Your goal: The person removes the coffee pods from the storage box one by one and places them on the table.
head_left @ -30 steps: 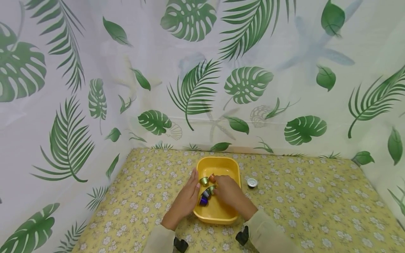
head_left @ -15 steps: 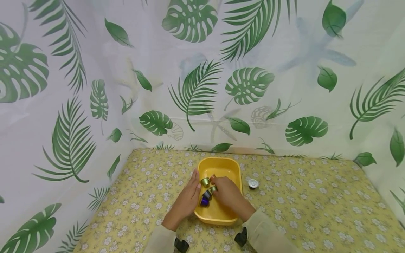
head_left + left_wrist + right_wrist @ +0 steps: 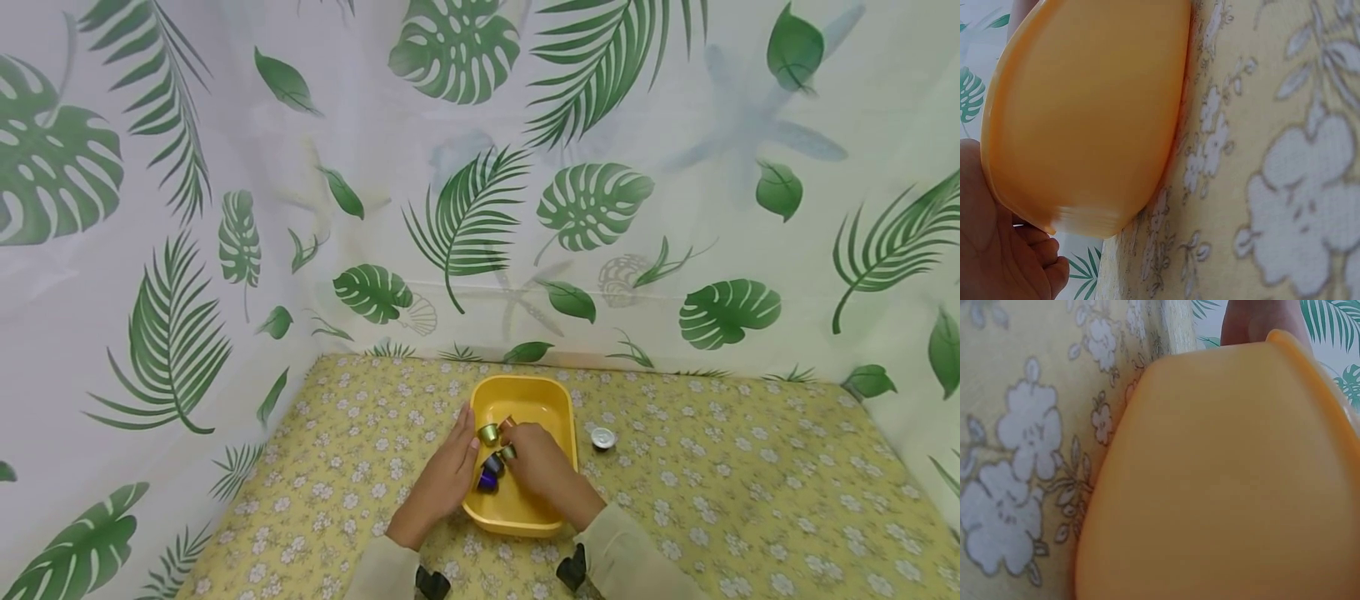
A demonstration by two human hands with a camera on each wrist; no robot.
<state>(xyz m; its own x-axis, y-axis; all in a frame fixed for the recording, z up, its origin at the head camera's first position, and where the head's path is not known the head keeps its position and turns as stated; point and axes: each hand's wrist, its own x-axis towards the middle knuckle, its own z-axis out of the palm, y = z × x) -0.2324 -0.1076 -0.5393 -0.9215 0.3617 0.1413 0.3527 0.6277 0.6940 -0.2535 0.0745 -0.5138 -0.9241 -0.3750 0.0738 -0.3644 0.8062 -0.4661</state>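
Observation:
A yellow plastic basin (image 3: 525,518) stands on the cloth. My left hand (image 3: 442,471) rests along its left wall, fingers straight, thumb by the rim. In the left wrist view, the left hand's fingers (image 3: 1044,259) sit below the basin's rim. Inside the basin, my right hand (image 3: 543,458) has curled fingers at an orange coffee capsule (image 3: 507,422), which they partly hide. Near its thumb is a green capsule (image 3: 508,452). Another green capsule (image 3: 489,434), a dark grey capsule (image 3: 492,464) and a purple-blue capsule (image 3: 487,480) lie by the left wall. The right hand's fingertips are hidden.
A capsule with a silver-white lid (image 3: 602,438) sits on the yellow floral cloth (image 3: 720,483), right of the basin. A leaf-patterned white sheet (image 3: 645,317) rises behind the cloth, and another stretch stands to the left.
The right fingers draw closer together around the orange capsule, which now shows less and leans more. The left hand keeps its place on the basin. The whole view shifts slightly.

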